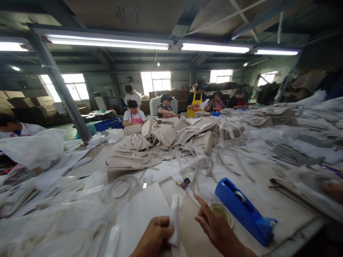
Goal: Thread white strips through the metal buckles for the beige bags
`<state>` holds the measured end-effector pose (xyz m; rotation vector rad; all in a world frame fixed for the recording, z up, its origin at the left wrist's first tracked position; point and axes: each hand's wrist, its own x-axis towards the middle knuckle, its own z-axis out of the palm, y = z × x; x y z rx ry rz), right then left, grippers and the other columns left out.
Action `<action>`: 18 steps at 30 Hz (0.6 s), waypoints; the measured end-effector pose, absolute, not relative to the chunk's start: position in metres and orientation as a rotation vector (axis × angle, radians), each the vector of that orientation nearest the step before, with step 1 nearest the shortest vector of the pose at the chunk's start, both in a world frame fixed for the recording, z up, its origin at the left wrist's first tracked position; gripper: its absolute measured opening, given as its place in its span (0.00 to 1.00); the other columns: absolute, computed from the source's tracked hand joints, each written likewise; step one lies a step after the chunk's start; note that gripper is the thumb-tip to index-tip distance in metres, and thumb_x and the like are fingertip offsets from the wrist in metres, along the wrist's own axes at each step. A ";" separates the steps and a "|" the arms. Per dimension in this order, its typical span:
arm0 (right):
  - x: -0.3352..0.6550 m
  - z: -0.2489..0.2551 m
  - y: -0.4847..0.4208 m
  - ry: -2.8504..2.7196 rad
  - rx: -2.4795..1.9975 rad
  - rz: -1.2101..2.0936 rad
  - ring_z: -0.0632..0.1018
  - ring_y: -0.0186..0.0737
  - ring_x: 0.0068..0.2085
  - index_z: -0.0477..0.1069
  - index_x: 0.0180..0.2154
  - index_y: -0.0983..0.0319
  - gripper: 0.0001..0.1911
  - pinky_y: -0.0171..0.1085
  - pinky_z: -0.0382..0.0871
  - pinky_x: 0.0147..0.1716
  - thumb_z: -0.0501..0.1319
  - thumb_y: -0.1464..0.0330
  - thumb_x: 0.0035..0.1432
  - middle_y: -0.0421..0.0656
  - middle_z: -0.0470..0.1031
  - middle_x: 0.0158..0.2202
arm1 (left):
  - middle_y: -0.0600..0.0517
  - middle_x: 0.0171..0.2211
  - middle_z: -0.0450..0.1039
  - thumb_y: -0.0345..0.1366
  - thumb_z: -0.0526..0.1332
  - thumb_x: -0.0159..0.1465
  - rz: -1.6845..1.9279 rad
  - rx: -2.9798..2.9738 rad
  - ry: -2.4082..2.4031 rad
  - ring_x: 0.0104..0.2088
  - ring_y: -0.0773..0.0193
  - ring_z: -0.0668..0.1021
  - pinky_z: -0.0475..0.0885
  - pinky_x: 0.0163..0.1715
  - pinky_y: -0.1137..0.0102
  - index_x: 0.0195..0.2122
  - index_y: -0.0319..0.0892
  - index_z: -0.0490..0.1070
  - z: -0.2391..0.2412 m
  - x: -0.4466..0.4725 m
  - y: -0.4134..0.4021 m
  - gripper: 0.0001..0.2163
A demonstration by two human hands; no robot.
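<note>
My left hand [155, 233] is closed on a narrow white plastic-wrapped strip [174, 217], held upright between thumb and fingers. My right hand [217, 225] has its index finger stretched out and the others loosely bent, with nothing visible in it. That fingertip is at the end of a pale strip [192, 196], and I cannot tell whether it touches. A small dark-topped object [185, 183] lies just beyond. Partly hidden behind my right hand is a round yellowish roll or dish [223, 213]. To its right stands a blue tape dispenser [243, 210].
Beige bags [134, 160] are heaped across the table's middle, straps trailing toward me. Clear plastic and white sheets [144, 203] cover the left side. At the right edge, another person's hand [333, 191] is by wrapped material. Several people sit or stand beyond the heap.
</note>
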<state>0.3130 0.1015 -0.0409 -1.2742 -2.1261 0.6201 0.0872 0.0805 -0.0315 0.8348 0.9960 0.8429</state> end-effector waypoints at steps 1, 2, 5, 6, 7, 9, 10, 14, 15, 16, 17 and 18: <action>0.318 -0.041 0.096 -2.105 -1.310 0.654 0.74 0.37 0.30 0.46 0.63 0.60 0.28 0.37 0.64 0.33 0.48 0.63 0.64 0.41 0.73 0.31 | 0.49 0.21 0.72 0.39 0.66 0.46 0.859 0.886 1.035 0.20 0.66 0.67 0.57 0.23 0.72 0.29 0.35 0.77 -0.031 0.087 0.079 0.12; 0.322 -0.042 0.091 -2.099 -1.331 0.689 0.73 0.37 0.30 0.48 0.62 0.60 0.26 0.38 0.64 0.33 0.48 0.63 0.65 0.41 0.72 0.30 | 0.49 0.21 0.72 0.39 0.64 0.46 0.878 0.925 1.061 0.21 0.66 0.68 0.56 0.23 0.72 0.28 0.35 0.76 -0.031 0.087 0.078 0.12; 0.325 -0.043 0.080 -2.109 -1.350 0.792 0.73 0.37 0.29 0.53 0.60 0.61 0.25 0.39 0.66 0.35 0.48 0.62 0.64 0.41 0.71 0.30 | 0.51 0.19 0.70 0.38 0.62 0.45 0.919 0.984 1.112 0.21 0.66 0.66 0.54 0.23 0.72 0.22 0.36 0.74 -0.035 0.089 0.076 0.10; 0.324 -0.043 0.078 -2.106 -1.354 0.822 0.73 0.37 0.29 0.55 0.60 0.62 0.25 0.39 0.66 0.35 0.48 0.61 0.64 0.41 0.70 0.30 | 0.52 0.18 0.68 0.39 0.62 0.44 0.923 1.000 1.132 0.20 0.66 0.66 0.54 0.23 0.72 0.20 0.37 0.73 -0.037 0.091 0.077 0.09; 0.321 -0.042 0.076 -2.099 -1.361 0.847 0.72 0.37 0.29 0.55 0.59 0.62 0.25 0.39 0.66 0.35 0.49 0.61 0.64 0.40 0.70 0.30 | 0.53 0.17 0.67 0.40 0.62 0.44 0.924 1.011 1.152 0.20 0.66 0.65 0.53 0.22 0.71 0.19 0.37 0.71 -0.039 0.092 0.077 0.10; 0.315 -0.041 0.076 -2.071 -1.373 0.889 0.73 0.37 0.29 0.57 0.58 0.62 0.24 0.39 0.67 0.36 0.50 0.60 0.63 0.40 0.70 0.29 | 0.54 0.15 0.64 0.42 0.62 0.44 0.928 1.021 1.194 0.18 0.66 0.66 0.55 0.21 0.71 0.18 0.38 0.69 -0.040 0.090 0.077 0.11; 0.311 -0.041 0.077 -2.057 -1.372 0.908 0.73 0.37 0.29 0.58 0.58 0.62 0.24 0.39 0.67 0.36 0.50 0.60 0.62 0.40 0.70 0.29 | 0.55 0.15 0.63 0.43 0.62 0.44 0.939 1.019 1.225 0.18 0.66 0.66 0.57 0.20 0.70 0.20 0.38 0.69 -0.038 0.086 0.077 0.12; 0.296 -0.042 0.087 -2.000 -1.345 1.017 0.74 0.37 0.31 0.60 0.56 0.62 0.25 0.38 0.67 0.34 0.49 0.56 0.62 0.41 0.72 0.31 | 0.55 0.21 0.64 0.48 0.60 0.49 1.076 1.034 1.378 0.21 0.62 0.71 0.66 0.22 0.67 0.41 0.34 0.69 -0.012 0.036 0.061 0.24; 0.292 -0.043 0.089 -1.965 -1.358 1.065 0.74 0.37 0.31 0.60 0.56 0.62 0.27 0.38 0.68 0.33 0.48 0.54 0.62 0.42 0.72 0.32 | 0.54 0.26 0.66 0.49 0.59 0.51 1.125 1.055 1.406 0.25 0.60 0.73 0.70 0.25 0.66 0.47 0.34 0.66 -0.004 0.017 0.053 0.27; 0.288 -0.045 0.090 -1.920 -1.377 1.129 0.75 0.38 0.32 0.60 0.56 0.63 0.28 0.37 0.68 0.32 0.48 0.52 0.61 0.44 0.73 0.34 | 0.52 0.29 0.68 0.50 0.58 0.54 1.167 1.076 1.423 0.29 0.59 0.75 0.73 0.29 0.64 0.52 0.35 0.63 0.002 -0.002 0.044 0.29; 0.283 -0.047 0.091 -1.869 -1.395 1.215 0.75 0.38 0.34 0.59 0.57 0.63 0.30 0.36 0.68 0.30 0.48 0.50 0.61 0.46 0.74 0.36 | 0.50 0.33 0.70 0.51 0.57 0.57 1.174 1.116 1.490 0.32 0.57 0.76 0.74 0.33 0.62 0.54 0.36 0.62 0.006 -0.019 0.034 0.29; 0.277 -0.048 0.090 -1.811 -1.422 1.318 0.76 0.39 0.34 0.58 0.57 0.64 0.33 0.35 0.68 0.28 0.48 0.49 0.60 0.48 0.74 0.38 | 0.50 0.33 0.71 0.53 0.56 0.57 1.223 1.108 1.626 0.34 0.55 0.77 0.75 0.35 0.61 0.54 0.37 0.63 0.008 -0.035 0.026 0.29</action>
